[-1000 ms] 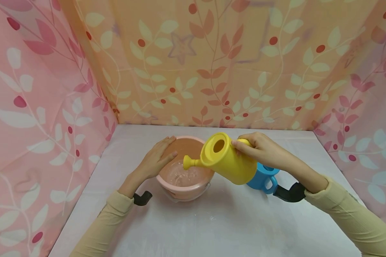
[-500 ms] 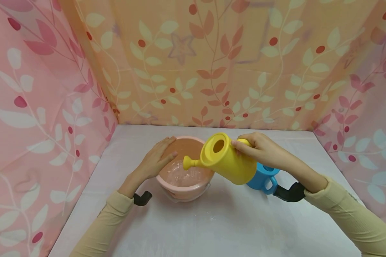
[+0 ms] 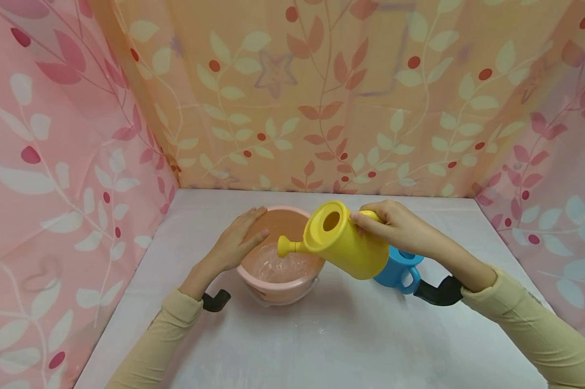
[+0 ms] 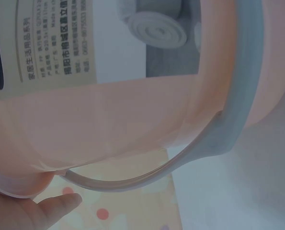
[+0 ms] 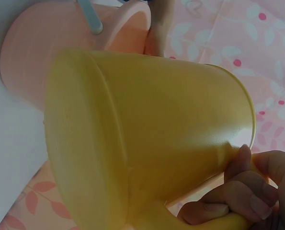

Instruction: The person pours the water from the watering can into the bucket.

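A yellow watering can (image 3: 343, 240) is tilted with its spout over a pink bucket (image 3: 278, 256) that holds water. My right hand (image 3: 394, 227) grips the can's handle; in the right wrist view the yellow watering can (image 5: 142, 139) fills the frame with my right hand's fingers (image 5: 238, 196) curled on the handle. My left hand (image 3: 236, 237) rests flat against the bucket's left rim, fingers straight. The left wrist view shows the pink bucket's wall (image 4: 108, 124), its grey bail handle (image 4: 228, 124) and a fingertip (image 4: 56, 203).
A blue cup (image 3: 398, 268) stands right of the bucket, partly behind the can. All sits on a white table (image 3: 321, 346). Patterned curtains (image 3: 321, 97) close in the back and both sides.
The hands and can hold their place. Only the water surface in the bucket ripples differently.
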A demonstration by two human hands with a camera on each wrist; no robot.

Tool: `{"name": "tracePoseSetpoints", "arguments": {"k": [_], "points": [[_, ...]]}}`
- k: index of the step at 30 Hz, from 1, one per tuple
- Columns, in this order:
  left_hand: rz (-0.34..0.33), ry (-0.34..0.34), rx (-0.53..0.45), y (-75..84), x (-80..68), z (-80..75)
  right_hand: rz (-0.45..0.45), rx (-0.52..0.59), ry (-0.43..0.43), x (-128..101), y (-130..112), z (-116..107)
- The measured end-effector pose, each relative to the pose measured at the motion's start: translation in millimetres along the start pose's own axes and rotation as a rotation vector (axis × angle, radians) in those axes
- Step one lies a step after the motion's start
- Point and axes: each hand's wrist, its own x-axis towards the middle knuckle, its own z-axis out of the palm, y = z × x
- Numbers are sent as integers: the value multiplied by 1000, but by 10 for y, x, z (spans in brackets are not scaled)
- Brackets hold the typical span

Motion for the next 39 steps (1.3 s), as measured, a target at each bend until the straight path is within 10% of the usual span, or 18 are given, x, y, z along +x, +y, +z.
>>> {"name": "tracePoseSetpoints", "arguments": {"k": [39], "points": [[-12,-3,0,5,-5,6,11,24,-2,-8,-47,-4]]}}
